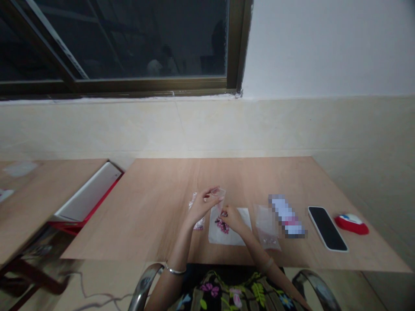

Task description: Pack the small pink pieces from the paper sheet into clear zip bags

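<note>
A small clear plastic bag [221,193] is held up between the thumb and fingers of my left hand [201,206]. My right hand [233,219] is closed in a pinch close to the bag's lower end; what its fingertips grip is too small to make out. Just under the right fingers, a little pile of pink and dark small pieces [223,226] lies on a white sheet [241,238]. Partly behind my left wrist is a clear packet of small pieces [199,224].
To the right of the sheet lie a translucent plastic bag [267,229], a blurred-out packet [288,216], a phone [327,229] and a red-and-white object [352,224]. A wall and window frame [152,86] rise behind the wooden table [155,185]. Another table [39,207] stands at left.
</note>
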`<act>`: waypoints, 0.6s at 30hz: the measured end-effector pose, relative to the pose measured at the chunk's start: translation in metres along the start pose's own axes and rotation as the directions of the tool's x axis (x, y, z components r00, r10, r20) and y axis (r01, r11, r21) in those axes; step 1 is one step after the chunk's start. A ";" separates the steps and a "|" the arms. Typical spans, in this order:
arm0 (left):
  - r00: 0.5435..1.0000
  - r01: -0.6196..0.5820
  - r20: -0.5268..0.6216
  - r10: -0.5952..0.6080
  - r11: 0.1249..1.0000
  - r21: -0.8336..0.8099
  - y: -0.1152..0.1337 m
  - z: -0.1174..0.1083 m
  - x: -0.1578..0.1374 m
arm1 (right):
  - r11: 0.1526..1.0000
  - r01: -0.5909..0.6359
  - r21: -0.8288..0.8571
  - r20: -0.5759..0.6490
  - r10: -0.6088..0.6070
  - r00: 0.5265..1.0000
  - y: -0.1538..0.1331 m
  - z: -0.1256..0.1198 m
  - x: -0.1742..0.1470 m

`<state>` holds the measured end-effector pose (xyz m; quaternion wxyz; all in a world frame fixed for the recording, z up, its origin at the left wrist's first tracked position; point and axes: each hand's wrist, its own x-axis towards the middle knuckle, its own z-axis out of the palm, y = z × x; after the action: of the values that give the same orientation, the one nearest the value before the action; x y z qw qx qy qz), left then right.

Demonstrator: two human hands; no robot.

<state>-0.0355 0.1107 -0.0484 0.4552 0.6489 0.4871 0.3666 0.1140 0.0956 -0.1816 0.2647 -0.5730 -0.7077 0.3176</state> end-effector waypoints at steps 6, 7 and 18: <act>1.000 -0.019 -0.003 0.019 1.000 0.017 0.000 0.000 0.000 | 0.999 -0.034 -0.023 -0.065 0.032 0.997 0.003 -0.003 0.000; 1.000 -0.022 -0.001 0.022 1.000 0.021 0.000 -0.001 0.001 | 1.000 -0.027 -0.004 -0.083 0.027 0.996 0.004 -0.006 0.000; 0.999 -0.021 0.032 0.018 0.994 0.104 -0.014 0.006 0.009 | 0.971 0.120 0.207 -0.416 -0.023 0.909 -0.037 -0.081 0.003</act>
<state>-0.0316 0.1193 -0.0629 0.4248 0.6821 0.4920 0.3351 0.1491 0.1049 -0.1007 0.4829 -0.5664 -0.6157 0.2589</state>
